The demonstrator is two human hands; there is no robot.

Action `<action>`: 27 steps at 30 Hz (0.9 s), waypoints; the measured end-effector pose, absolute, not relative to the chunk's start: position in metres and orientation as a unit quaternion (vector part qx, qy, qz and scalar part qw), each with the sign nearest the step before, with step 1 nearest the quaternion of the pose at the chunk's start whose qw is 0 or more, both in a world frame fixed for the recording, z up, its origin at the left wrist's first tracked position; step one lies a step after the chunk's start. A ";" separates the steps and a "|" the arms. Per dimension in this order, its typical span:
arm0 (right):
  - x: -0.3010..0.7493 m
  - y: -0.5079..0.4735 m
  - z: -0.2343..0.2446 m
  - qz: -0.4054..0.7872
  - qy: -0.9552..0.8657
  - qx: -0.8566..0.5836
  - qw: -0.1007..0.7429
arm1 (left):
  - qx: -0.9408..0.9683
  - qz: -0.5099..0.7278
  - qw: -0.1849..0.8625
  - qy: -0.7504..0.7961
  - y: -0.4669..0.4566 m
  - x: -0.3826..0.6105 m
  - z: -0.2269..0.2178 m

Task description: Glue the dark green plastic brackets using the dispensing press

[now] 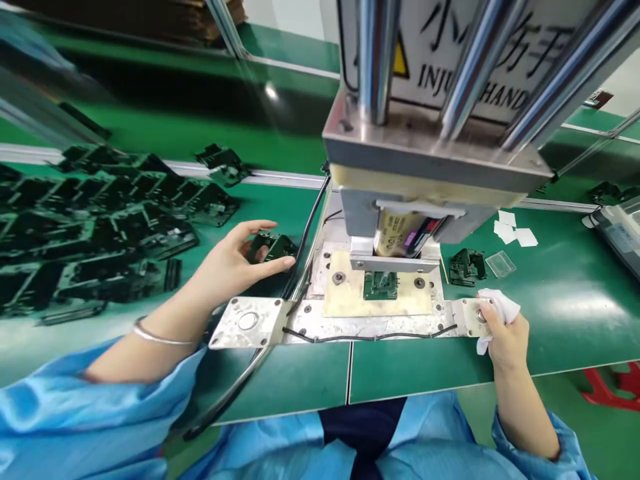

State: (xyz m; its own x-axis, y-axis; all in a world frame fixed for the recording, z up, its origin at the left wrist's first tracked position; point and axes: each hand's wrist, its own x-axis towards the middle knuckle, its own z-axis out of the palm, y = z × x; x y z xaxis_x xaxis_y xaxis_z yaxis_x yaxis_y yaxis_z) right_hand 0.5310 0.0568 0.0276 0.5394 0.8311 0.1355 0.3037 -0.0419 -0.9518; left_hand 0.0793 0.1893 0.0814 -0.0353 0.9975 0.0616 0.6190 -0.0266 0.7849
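My left hand [240,263] curls around a small black plastic housing with a green circuit board [273,245], left of the press. My right hand [507,337] grips a crumpled white cloth [503,307], its thumb on the round button of the metal plate [465,313] at the fixture's right end. Between my hands, a green circuit board [381,285] lies on the cream-coloured fixture block [345,303]. Above it hangs the press head [425,167], with a yellow and dark labelled part in its lower bracket.
Many black housings [100,207] stand in rows at the left. Cables [307,247] run beside the fixture. At the right are another black housing [467,267], a clear plastic piece [501,265] and white paper squares [506,230]. A left button plate [247,322] juts toward me.
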 end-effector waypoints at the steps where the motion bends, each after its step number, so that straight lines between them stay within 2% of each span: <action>1: 0.532 0.056 0.027 0.241 -0.418 -0.679 0.553 | 0.623 0.344 0.290 0.640 0.183 0.078 0.079; 9: 0.536 0.055 0.024 0.230 -0.422 -0.684 0.549 | 0.547 0.406 0.407 0.608 0.176 0.076 0.076; 19: 0.535 0.055 0.023 0.237 -0.429 -0.674 0.553 | 0.557 0.400 0.408 0.603 0.178 0.073 0.075; 27: 0.535 0.056 0.024 0.227 -0.434 -0.676 0.551 | 0.556 0.377 0.486 0.559 0.177 0.058 0.073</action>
